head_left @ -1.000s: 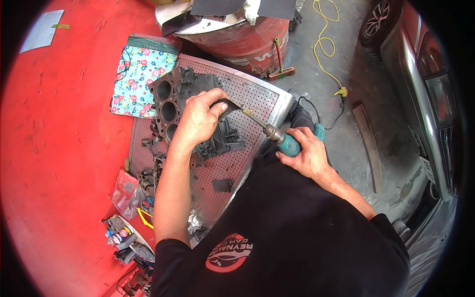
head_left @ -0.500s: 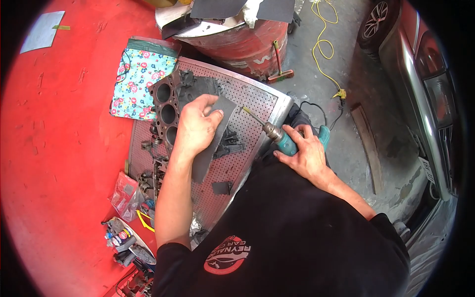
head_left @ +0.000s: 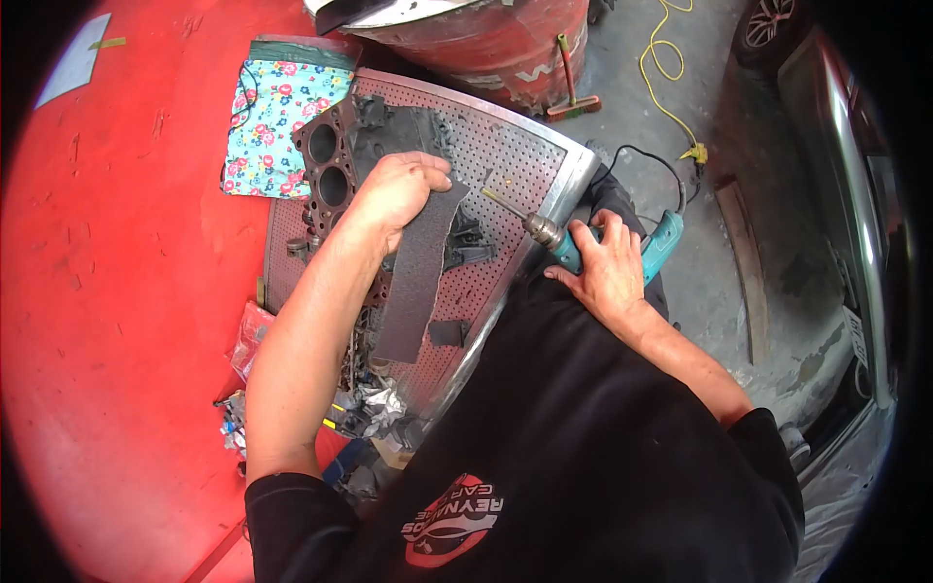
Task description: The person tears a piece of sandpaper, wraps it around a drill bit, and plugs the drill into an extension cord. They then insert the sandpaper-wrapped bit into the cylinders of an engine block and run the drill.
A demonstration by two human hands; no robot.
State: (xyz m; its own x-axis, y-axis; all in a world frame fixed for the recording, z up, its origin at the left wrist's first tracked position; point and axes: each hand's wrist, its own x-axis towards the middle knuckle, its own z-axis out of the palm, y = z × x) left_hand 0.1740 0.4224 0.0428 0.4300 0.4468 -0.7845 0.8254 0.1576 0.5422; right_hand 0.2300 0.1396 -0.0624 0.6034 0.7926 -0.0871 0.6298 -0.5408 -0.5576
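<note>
My left hand (head_left: 403, 194) pinches the top of a long dark strip of sandpaper (head_left: 420, 277), which hangs down over the perforated metal table (head_left: 525, 160). My right hand (head_left: 612, 267) is wrapped round a teal power drill (head_left: 665, 243) at the table's near right corner, against my dark clothing. A thin rod (head_left: 505, 203) with a yellowish tip sticks out of the drill's chuck (head_left: 544, 231), pointing towards the strip. Beyond my left hand lies an engine block (head_left: 347, 160) with round bores. A small dark square of sandpaper (head_left: 448, 333) rests on the table.
A flowered cloth bag (head_left: 282, 121) lies left of the block. Behind the table stands a red drum (head_left: 486, 58), with a brush (head_left: 571, 105) beside it. A yellow cord (head_left: 671, 112) and a long plank (head_left: 743, 272) are on the floor. A car (head_left: 836, 214) stands at right.
My left hand has shifted and turned the sandpaper strip so more of its face shows. The drill stays in my right hand. The camera view has moved slightly.
</note>
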